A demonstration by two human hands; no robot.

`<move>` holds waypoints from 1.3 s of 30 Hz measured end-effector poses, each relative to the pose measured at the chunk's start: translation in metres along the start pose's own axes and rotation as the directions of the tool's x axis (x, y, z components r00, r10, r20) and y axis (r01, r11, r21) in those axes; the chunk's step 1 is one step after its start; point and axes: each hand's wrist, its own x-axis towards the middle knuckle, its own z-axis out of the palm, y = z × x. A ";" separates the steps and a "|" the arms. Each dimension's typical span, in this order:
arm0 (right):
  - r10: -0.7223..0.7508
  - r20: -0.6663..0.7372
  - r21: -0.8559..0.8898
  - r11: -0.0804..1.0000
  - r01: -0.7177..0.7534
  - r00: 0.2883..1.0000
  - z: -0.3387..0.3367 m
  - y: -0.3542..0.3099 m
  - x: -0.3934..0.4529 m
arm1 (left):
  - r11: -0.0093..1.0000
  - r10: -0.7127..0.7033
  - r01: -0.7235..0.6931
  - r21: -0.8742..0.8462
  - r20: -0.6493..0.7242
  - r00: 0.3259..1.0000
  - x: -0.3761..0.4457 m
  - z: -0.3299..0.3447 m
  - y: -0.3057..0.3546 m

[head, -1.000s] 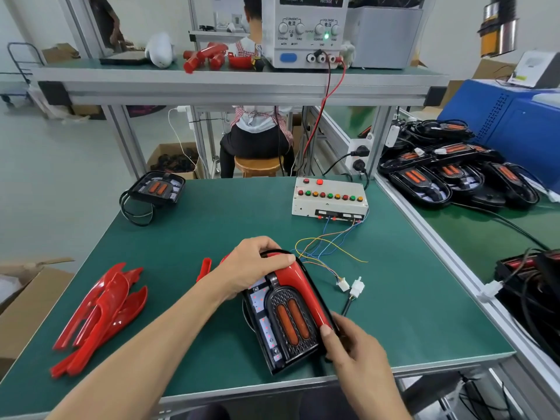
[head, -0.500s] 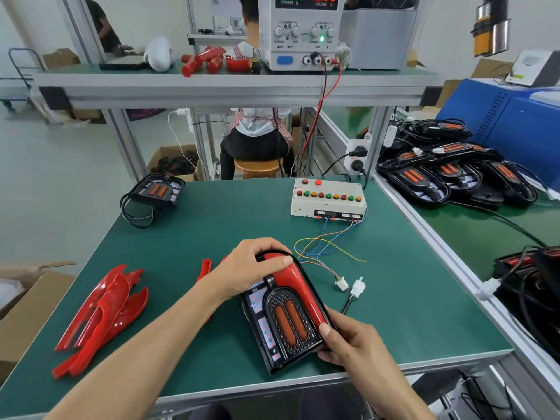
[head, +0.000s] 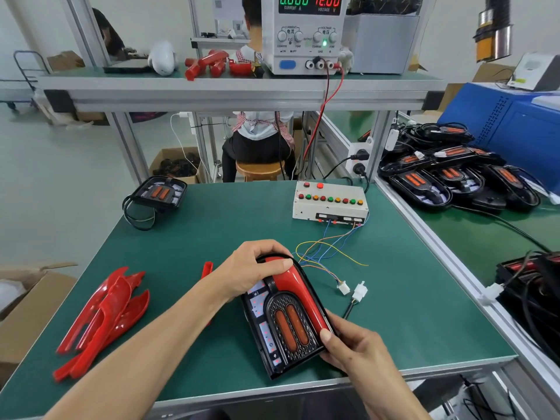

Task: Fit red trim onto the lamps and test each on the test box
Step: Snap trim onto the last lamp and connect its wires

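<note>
Lamp (head: 283, 325): flat on mat, near front edge.
Trim (head: 298, 291): lies along lamp's right side.
Left hand (head: 253, 272): clasps lamp's top end, as a second ago.
Right hand (head: 348, 348): thumb has slid up onto trim's lower end, pinching it down.
Meaning: trim likely nearly seated.
Plug (head: 359, 291): loose; test box (head: 330, 204) untouched.
</note>
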 end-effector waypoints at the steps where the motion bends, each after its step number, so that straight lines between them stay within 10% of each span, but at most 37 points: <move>1: -0.005 -0.002 -0.007 1.000 0.005 1.000 0.001 0.000 0.000 | 1.000 -0.002 0.002 -0.001 0.003 1.000 0.000 0.000 0.001; 16: -0.058 -0.016 -0.211 0.976 0.053 0.998 -0.004 -0.014 -0.003 | 0.942 -0.234 0.239 -0.234 0.049 0.971 -0.010 -0.005 0.006; 23: -0.370 -0.011 -0.756 0.611 0.235 0.929 0.010 -0.040 0.015 | 0.964 -0.159 0.158 -0.215 0.015 0.987 -0.004 0.001 0.017; 28: -0.155 0.012 -0.270 0.951 0.152 0.988 0.022 -0.044 0.029 | 0.973 -0.124 0.123 -0.194 0.006 0.992 -0.004 0.005 0.024; 39: -0.105 -0.013 -0.212 0.972 0.100 0.994 0.028 -0.057 0.037 | 0.983 -0.095 0.102 -0.150 0.055 0.994 -0.004 0.014 0.036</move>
